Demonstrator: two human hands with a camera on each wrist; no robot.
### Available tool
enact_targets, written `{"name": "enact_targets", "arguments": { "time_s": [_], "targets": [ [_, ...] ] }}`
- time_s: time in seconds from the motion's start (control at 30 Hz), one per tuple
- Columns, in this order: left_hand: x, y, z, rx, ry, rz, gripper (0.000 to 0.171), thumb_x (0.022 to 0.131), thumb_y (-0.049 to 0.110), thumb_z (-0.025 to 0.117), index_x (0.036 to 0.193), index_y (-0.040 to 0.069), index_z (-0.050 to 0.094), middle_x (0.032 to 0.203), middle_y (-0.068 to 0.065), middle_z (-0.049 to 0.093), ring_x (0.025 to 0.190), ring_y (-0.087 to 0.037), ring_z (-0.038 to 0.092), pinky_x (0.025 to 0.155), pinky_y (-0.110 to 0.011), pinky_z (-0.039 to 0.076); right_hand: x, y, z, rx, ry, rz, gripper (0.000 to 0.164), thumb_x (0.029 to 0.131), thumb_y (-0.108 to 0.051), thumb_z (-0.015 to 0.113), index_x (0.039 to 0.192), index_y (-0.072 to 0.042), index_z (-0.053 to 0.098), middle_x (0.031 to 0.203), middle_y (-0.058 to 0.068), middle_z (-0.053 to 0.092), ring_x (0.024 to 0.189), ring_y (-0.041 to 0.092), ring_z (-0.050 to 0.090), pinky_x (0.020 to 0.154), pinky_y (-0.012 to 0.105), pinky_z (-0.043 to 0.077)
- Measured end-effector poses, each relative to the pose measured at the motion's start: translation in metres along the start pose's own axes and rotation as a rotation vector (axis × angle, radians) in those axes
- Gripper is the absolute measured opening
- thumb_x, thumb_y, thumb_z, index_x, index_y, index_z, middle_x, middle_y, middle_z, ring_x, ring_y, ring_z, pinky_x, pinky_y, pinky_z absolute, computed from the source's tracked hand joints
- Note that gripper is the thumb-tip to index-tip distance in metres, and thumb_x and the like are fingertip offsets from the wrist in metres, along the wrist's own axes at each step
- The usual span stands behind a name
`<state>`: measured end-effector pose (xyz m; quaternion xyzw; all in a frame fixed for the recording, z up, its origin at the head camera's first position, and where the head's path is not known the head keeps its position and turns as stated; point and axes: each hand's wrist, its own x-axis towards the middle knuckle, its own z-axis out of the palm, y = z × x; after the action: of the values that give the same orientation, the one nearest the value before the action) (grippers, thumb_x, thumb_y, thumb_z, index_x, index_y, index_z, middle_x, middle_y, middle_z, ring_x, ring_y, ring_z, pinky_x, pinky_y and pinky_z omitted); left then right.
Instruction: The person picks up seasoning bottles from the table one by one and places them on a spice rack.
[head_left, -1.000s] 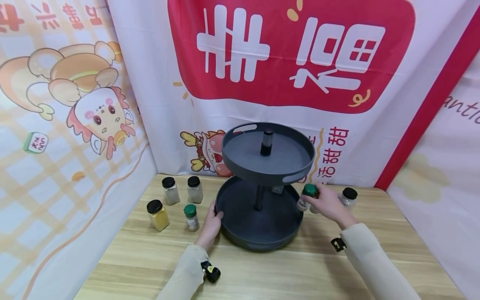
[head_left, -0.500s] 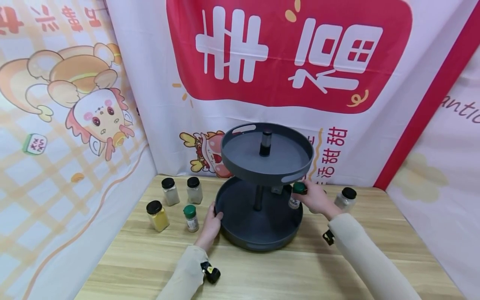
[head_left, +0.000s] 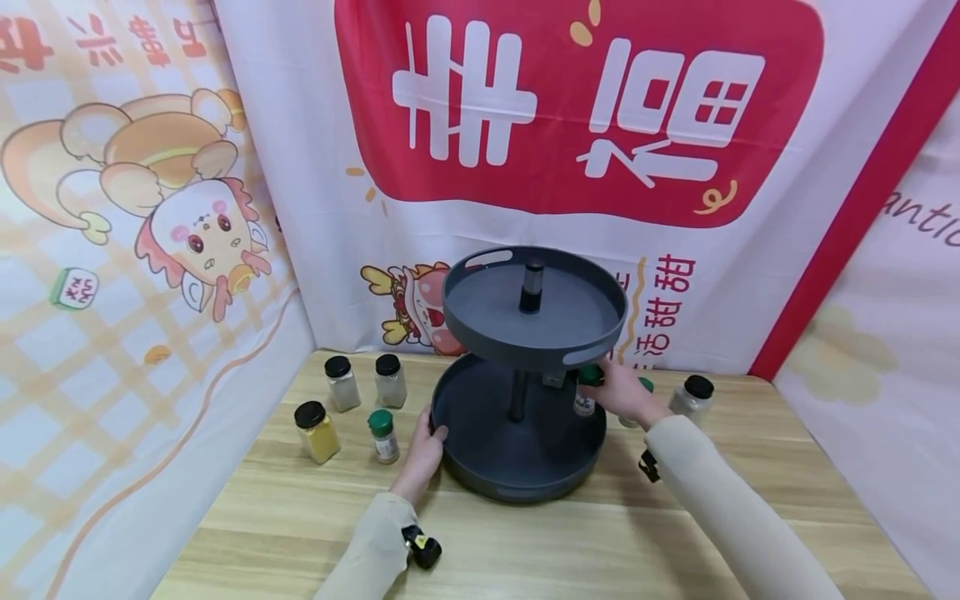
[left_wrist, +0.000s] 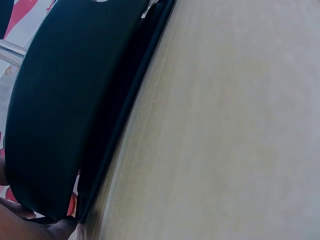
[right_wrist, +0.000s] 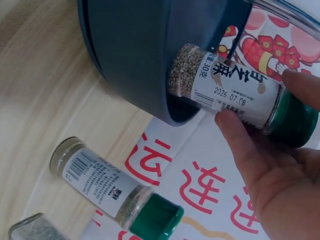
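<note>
A dark grey two-tier round tray (head_left: 517, 482) stands mid-table in the head view. My left hand (head_left: 422, 457) grips the left rim of its lower tier, thumb over the inside; the left wrist view catches only some fingers (left_wrist: 62, 227) at the rim. My right hand (head_left: 628, 393) holds a green-lidded spice jar (right_wrist: 227, 85) of pale seeds by its lid and label. The jar's base is inside the rim of the lower tier, on the right below the upper tier. Whether it touches the floor there, I cannot tell.
Left of the tray stand two black-lidded jars (head_left: 342, 385), a yellow-filled jar (head_left: 318, 435) and a green-lidded jar (head_left: 384, 439). To the right are another green-lidded jar (right_wrist: 102, 182) and a black-lidded one (head_left: 692, 398). A small pale item (head_left: 555, 380) sits at the lower tier's back.
My right hand has carried the green-lidded spice jar leftward over the rim into the lower tier, uncovering another green-lidded jar behind. My left hand stays on the rim.
</note>
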<state>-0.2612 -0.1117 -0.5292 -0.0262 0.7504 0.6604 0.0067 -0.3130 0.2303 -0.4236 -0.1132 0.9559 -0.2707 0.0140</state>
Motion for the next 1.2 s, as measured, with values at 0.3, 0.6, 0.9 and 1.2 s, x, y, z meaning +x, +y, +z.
{"name": "enact_targets", "arguments": {
  "time_s": [0.3,0.6,0.9,1.2],
  "targets": [
    [-0.001,0.0,0.001,0.018,0.02,0.014,0.056,0.098,0.003,0.038,0.149,-0.002,0.014,0.152,-0.026,0.015,0.139,-0.041,0.014,0.112,-0.053,0.013,0.006,0.005,0.006,0.025,-0.02,0.031,0.062,0.087,-0.026,0.068,0.139,-0.004,0.042,0.114,0.019,0.062,0.092,0.025,0.064,0.077,0.042,0.052],
    [-0.007,0.002,0.004,0.002,0.04,0.013,0.055,0.098,0.001,0.039,0.149,-0.002,0.016,0.152,-0.026,0.017,0.139,-0.04,0.014,0.112,-0.053,0.013,0.012,0.012,0.01,0.058,-0.039,0.042,0.057,0.086,-0.026,0.07,0.133,-0.003,0.049,0.116,0.019,0.061,0.096,0.028,0.062,0.078,0.043,0.051],
    [-0.011,0.002,0.006,-0.028,0.039,0.019,0.055,0.098,0.002,0.039,0.149,-0.001,0.016,0.152,-0.025,0.016,0.139,-0.04,0.013,0.112,-0.054,0.011,0.016,0.013,0.015,0.05,-0.017,0.027,0.055,0.086,-0.024,0.07,0.134,-0.004,0.05,0.121,0.021,0.059,0.101,0.032,0.061,0.084,0.048,0.049],
    [-0.013,0.001,0.008,-0.009,0.062,0.024,0.055,0.098,0.001,0.04,0.148,-0.002,0.017,0.151,-0.026,0.017,0.139,-0.041,0.014,0.111,-0.055,0.011,0.022,0.017,0.022,0.096,-0.008,0.051,0.056,0.085,-0.021,0.071,0.134,-0.007,0.049,0.123,0.02,0.058,0.103,0.032,0.059,0.085,0.049,0.048]
  ]
}}
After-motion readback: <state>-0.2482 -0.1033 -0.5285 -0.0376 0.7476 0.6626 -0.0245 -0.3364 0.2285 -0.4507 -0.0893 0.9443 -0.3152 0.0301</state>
